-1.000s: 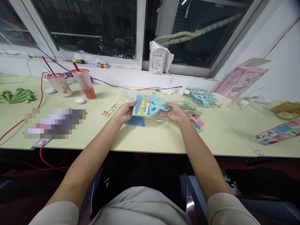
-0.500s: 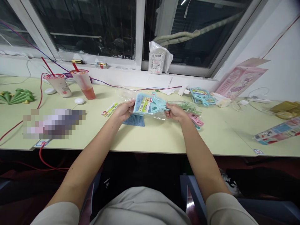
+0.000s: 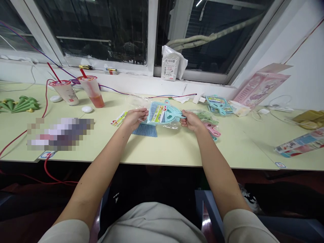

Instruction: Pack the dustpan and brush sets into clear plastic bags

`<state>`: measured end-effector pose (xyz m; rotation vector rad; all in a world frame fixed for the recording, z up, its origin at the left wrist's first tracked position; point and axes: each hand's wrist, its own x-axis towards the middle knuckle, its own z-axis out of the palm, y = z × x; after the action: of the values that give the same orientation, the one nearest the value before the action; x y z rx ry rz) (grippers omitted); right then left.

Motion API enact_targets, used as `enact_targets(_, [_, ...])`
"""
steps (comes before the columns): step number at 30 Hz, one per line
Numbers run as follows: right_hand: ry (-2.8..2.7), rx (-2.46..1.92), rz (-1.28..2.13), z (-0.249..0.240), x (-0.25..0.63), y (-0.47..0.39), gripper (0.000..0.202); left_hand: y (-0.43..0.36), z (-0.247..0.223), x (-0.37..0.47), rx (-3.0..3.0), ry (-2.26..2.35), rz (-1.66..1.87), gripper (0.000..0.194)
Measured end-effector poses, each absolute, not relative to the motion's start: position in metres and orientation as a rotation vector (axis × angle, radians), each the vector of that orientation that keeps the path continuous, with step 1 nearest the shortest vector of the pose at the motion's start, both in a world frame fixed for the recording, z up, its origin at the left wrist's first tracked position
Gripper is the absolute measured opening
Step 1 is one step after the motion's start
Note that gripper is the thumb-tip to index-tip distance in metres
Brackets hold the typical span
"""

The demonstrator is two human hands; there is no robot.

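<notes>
A light blue dustpan [image 3: 170,114] with a yellow-green label lies across the space between my hands, in a clear plastic bag [image 3: 170,126]. My right hand [image 3: 190,120] grips its handle end. On the other side, my left hand [image 3: 134,119] is closed on the plastic bag near the wide edge of the dustpan. Blue brush bristles [image 3: 145,130] show on the table under and beside my left hand. A label card [image 3: 118,119] lies left of that hand. Green dustpans [image 3: 206,116] and a pink one [image 3: 213,129] lie right of my right hand.
Two drink cups [image 3: 66,92] with red straws stand back left. Green items [image 3: 22,104] lie far left. More blue dustpans [image 3: 219,104] rest back right, near a pink box [image 3: 262,86]. A colourful package [image 3: 301,143] lies at the right. Red cable [image 3: 46,101] crosses the left side.
The dustpan has shifted slightly right, away from my left fingers, with my right hand still on its handle. The whole view has shifted slightly.
</notes>
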<state>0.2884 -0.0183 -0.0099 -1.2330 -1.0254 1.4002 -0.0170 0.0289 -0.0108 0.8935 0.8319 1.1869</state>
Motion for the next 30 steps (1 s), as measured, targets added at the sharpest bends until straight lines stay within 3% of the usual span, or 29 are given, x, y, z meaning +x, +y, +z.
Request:
enact_targets(8, [-1.112,-1.276,1.385,-0.016,0.290,-0.066,0.031,0.030,-0.006,-0.028,1.078,0.906,0.974,0.027])
enact_targets(19, [-1.493,-1.870,1.348,-0.021,0.278,-0.146,0.030,0.030,-0.023,-0.012,1.342,1.006,0.701,0.020])
enact_targets(22, [-1.703,-2.032,1.166,-0.016,0.271,-0.152,0.034,0.033,-0.027,-0.005,1.454,0.996,0.663,0.020])
enact_targets(25, [-1.874,-2.170,0.772,-0.017,0.264,-0.156,0.041,0.036,-0.030,0.004,1.607,0.997,0.687,0.021])
enact_targets(28, [-2.016,-2.206,0.327,-0.025,0.255,-0.161,0.043,0.040,-0.029,0.017,1.777,0.918,0.722,0.032])
enact_targets(30, [-2.075,-2.189,0.224,-0.030,0.249,-0.166,0.041,0.042,-0.028,0.027,1.921,0.868,0.697,0.036])
